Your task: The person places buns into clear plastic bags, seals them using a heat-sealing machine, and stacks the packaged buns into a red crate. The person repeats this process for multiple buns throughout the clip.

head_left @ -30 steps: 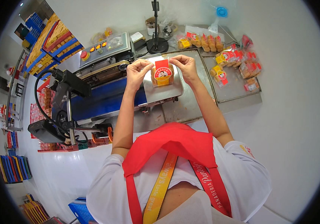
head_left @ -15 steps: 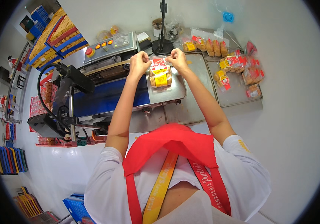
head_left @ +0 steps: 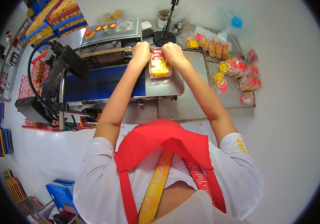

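Note:
A clear bag of baked biscuits with a red and yellow label lies on the bare metal plate at the end of a blue conveyor belt. My left hand is closed at the bag's far left corner, knuckles up. At the far right corner, my right hand is likewise closed, its fingertips turned under and mostly hidden. The bag's far edge runs between the two hands. Just beyond them stands a round black stand base with a pole.
The blue conveyor belt stretches left, under a black machine head. Behind it sits a control panel with a red button. Several filled biscuit bags lie on the metal table at right. Loaded crates are stacked at far left.
My hands have come closer together at the bag's far edge, and their fingers are curled more tightly. The whole view has shifted a little.

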Action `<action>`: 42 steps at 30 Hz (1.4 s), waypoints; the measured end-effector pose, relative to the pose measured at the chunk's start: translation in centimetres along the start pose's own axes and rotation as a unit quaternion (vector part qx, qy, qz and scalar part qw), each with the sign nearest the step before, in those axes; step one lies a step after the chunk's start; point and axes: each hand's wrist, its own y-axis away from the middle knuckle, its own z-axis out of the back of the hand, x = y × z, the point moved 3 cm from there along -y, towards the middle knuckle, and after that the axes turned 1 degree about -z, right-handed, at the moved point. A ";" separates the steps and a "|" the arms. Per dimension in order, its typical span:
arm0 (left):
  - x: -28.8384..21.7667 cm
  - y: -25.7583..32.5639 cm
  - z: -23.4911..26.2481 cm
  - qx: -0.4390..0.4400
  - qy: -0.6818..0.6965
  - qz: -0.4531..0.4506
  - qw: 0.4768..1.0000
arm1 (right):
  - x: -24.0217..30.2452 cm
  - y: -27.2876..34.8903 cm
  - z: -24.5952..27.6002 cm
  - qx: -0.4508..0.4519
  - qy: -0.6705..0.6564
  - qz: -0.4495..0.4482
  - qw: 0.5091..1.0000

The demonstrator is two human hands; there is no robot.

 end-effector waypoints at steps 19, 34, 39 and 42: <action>2.2 12.8 4.3 -0.067 0.165 -0.024 0.984 | 10.4 -1.2 -0.2 0.057 -0.100 -0.072 0.991; 2.7 14.5 2.8 -0.047 0.017 -0.088 0.995 | -2.2 13.5 3.5 -0.281 -0.261 -0.249 0.890; 3.2 14.5 3.6 -0.042 0.022 -0.102 0.994 | -19.8 34.5 -2.9 -0.196 -0.096 -0.695 0.686; 3.5 14.4 4.0 -0.045 0.022 -0.092 0.994 | -20.5 36.4 -5.9 -0.179 -0.074 -0.732 0.653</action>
